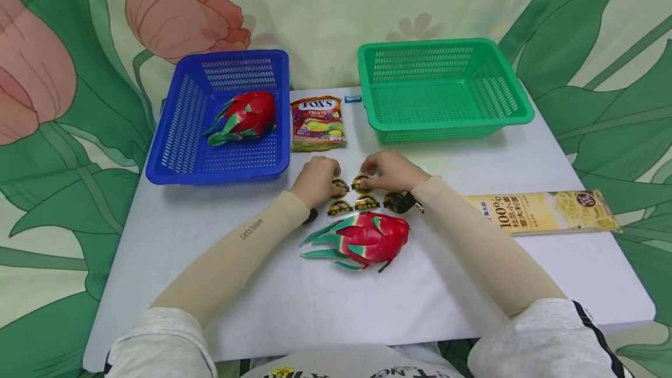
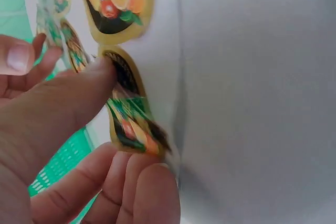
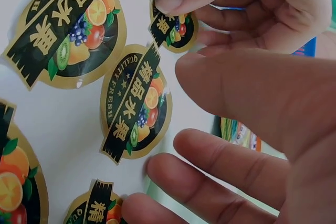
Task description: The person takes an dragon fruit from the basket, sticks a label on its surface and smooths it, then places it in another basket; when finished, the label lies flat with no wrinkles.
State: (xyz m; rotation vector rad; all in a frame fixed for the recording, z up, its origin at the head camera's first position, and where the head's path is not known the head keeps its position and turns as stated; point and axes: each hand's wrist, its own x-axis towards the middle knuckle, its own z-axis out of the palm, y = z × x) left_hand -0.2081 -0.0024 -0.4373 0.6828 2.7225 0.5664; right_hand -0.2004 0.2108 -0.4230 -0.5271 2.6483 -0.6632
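Observation:
A sheet of black-and-gold fruit stickers (image 1: 366,203) lies on the white table between my hands. My left hand (image 1: 317,179) pinches its left end; in the left wrist view the thumb presses on one sticker (image 2: 131,124), the fingertips lie at its edge, and the film bends. My right hand (image 1: 394,171) is over the top-right sticker, with thumb and fingers apart beside that sticker (image 3: 137,103) in the right wrist view. Just below the stickers is a red dragon fruit (image 1: 374,238) with green scales, its longer green tips pointing left.
A blue basket (image 1: 173,133) at back left holds another dragon fruit (image 1: 249,114). Beside it lie a Fox's candy bag (image 1: 318,124) and a small blue-and-white packet (image 1: 353,98). At back right stands a green basket (image 1: 446,128); a pasta pack (image 1: 546,212) is right of my right forearm.

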